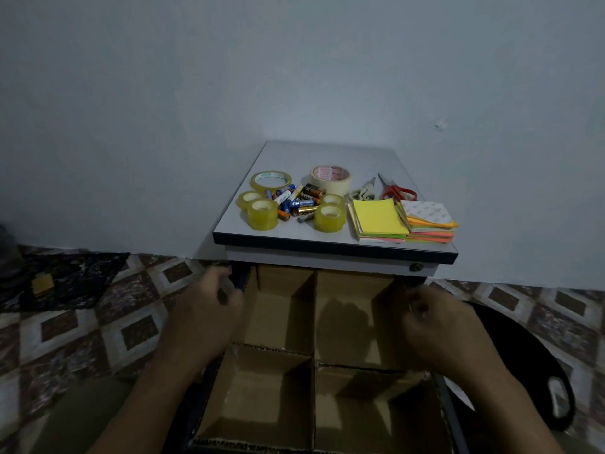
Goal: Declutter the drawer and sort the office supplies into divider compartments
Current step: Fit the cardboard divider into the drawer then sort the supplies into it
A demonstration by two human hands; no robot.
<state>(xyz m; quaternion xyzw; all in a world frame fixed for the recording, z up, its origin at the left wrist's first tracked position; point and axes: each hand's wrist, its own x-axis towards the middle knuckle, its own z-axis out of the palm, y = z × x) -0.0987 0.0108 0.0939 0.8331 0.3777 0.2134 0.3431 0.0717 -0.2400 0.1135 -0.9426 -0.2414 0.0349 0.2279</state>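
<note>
The drawer (pixel 450 411) stands pulled out below the cabinet top, and a cardboard divider (pixel 314 322) splits it into four compartments with nothing in them. My left hand (pixel 212 303) curls over the drawer's left edge near the back, and my right hand (pixel 435 322) curls over its right edge. On the cabinet top (pixel 327 239) lie several clear tape rolls (pixel 262 213), a masking tape roll (pixel 331 178), a heap of batteries (pixel 296 199), red scissors (pixel 394 190), pale scissors (pixel 362 191) and stacks of sticky notes (pixel 379 217).
The cabinet stands against a pale wall on a patterned tiled floor (pixel 98 329). A black seat (pixel 530 355) is close on the right of the drawer. A dark cloth with a small yellow pad (pixel 42 284) lies on the floor at far left.
</note>
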